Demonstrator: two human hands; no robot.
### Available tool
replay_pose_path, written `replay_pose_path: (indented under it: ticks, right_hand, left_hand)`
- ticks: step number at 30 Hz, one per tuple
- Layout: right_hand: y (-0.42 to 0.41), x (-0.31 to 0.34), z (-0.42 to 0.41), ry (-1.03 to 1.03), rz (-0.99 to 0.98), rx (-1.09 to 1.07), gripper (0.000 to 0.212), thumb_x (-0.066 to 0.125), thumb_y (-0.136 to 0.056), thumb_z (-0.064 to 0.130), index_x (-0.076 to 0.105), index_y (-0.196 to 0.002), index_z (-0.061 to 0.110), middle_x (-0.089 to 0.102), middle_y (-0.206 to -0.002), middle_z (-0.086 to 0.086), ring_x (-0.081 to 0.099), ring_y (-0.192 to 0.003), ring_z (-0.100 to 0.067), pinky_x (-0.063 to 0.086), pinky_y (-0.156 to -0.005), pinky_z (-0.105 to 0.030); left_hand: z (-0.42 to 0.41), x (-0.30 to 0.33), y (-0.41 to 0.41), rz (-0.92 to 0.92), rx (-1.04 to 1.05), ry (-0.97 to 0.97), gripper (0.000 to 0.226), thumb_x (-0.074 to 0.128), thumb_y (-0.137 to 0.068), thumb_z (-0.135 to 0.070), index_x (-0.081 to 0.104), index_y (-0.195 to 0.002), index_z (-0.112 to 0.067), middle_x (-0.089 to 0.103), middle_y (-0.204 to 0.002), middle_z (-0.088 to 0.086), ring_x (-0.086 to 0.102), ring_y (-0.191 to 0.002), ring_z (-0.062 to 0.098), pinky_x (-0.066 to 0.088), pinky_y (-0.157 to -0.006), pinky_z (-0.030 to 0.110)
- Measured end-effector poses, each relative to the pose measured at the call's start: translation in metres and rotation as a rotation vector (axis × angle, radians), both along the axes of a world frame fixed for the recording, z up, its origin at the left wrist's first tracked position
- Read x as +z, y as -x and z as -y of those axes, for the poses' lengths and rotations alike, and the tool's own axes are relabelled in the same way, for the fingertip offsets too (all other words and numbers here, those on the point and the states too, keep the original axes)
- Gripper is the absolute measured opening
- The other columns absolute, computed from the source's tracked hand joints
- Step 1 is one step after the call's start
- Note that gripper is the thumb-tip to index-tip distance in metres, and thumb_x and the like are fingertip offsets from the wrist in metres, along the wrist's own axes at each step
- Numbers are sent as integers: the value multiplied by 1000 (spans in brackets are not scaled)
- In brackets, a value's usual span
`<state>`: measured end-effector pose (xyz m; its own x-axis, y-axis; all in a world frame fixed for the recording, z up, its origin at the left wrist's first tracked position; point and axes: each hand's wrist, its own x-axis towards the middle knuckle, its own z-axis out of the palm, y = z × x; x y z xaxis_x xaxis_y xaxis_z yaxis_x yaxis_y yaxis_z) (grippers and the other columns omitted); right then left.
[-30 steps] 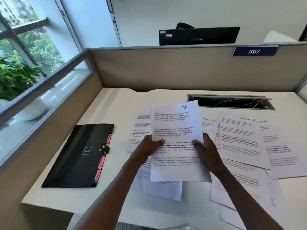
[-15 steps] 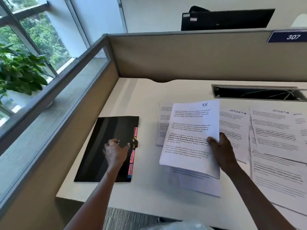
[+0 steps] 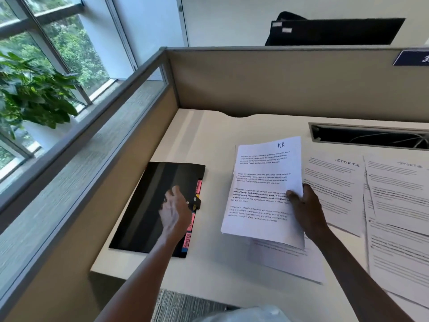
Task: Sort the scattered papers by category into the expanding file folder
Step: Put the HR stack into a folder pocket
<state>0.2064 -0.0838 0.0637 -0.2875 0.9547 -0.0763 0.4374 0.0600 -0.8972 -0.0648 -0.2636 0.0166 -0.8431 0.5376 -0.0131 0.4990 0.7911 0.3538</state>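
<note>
Head view, nearest first: two bare forearms rising from the near edge of the desk (image 3: 216, 135). Left hand (image 3: 174, 211) lying on the black folder (image 3: 148, 205), fingers spread and fairly straight, blurred, fingertips near the small black clasp (image 3: 195, 202) on the folder's right edge; cannot tell whether any finger hooks the clasp. Right hand (image 3: 306, 210) pinching the right edge of a sheet marked HR (image 3: 262, 189), thumb on the printed face, other fingers behind. Sheet held above the desk, tilted up toward the camera, long axis running near to far, heading at the far end, leaning slightly left.

Folder flat and closed near the left edge of the desk, long axis near to far with the far end swung a little right; pink and orange tabs (image 3: 191, 219) poking out along its right edge, a blue one at the near corner. Contents hidden.

More sheets (image 3: 334, 189) lying flat under and right of the held one, overlapping toward the right edge, two headed SPORTS, headings at the far end.

Farther back, a cable slot (image 3: 369, 135) cut into the desk, then the beige partition (image 3: 278, 82), a dark monitor (image 3: 334, 31) behind it, a potted plant (image 3: 32, 94) by the window at left.
</note>
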Motion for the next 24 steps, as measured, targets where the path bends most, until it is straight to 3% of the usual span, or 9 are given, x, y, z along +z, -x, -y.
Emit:
replay_pose_path:
  ticks: [3,7,13,15,17,20,22,24]
  right_hand:
    - [7,0,-1,7,-7,18,22,58,-94,20,56,-114,12,62,-103,-1,57,-93,-22,37,-74,-28]
    - [13,0,-1,3,-9,22,21,58,-94,19,56,-113,10,62,-103,-2,56,-92,-21,36,-74,-27]
    - [18,-5,0,11,11,27,23,59,-94,19,55,-114,8,61,-103,-4,56,-94,-23,37,-75,-28]
    - [20,-5,0,12,21,31,23,59,-94,19,55,-113,7,61,-103,-4,56,-93,-22,36,-75,-28]
    - [21,-5,1,4,26,37,22,59,-94,18,55,-112,6,61,-103,-4,55,-93,-22,35,-74,-27]
    - [22,-4,2,0,29,47,21,59,-94,18,55,-111,6,61,-102,-3,55,-92,-22,35,-74,-27]
    - [23,-2,2,-4,31,55,21,59,-94,18,55,-111,7,61,-102,-4,55,-92,-22,35,-74,-27]
    - [25,-1,3,-8,30,62,21,58,-95,19,55,-111,7,61,-102,-3,55,-91,-21,34,-73,-26]
  left_hand:
    - [6,5,10,160,14,89,71,77,-79,-22,32,-132,-10,56,-120,19,62,-102,36,54,-86,48]
    - [16,0,12,311,37,227,100,85,-72,-29,21,-146,-9,44,-138,20,46,-127,40,44,-102,56]
    - [14,2,4,299,8,292,104,85,-72,-26,13,-147,-15,30,-145,22,34,-134,47,41,-102,59]
    - [13,2,2,294,8,273,95,83,-73,-19,18,-142,-13,34,-140,24,44,-126,46,46,-99,54]
    - [14,6,1,257,-14,223,74,77,-76,-10,27,-131,-11,47,-125,24,59,-106,39,53,-92,47]
    - [17,18,2,202,-59,79,43,61,-85,2,35,-117,-11,61,-87,9,64,-71,23,58,-64,38]
    - [19,31,3,110,-95,18,26,50,-91,2,40,-110,-13,57,-71,1,59,-56,16,50,-47,31]
    - [22,47,5,-7,-99,19,20,41,-94,0,56,-102,-11,54,-66,-4,52,-52,11,37,-43,25]
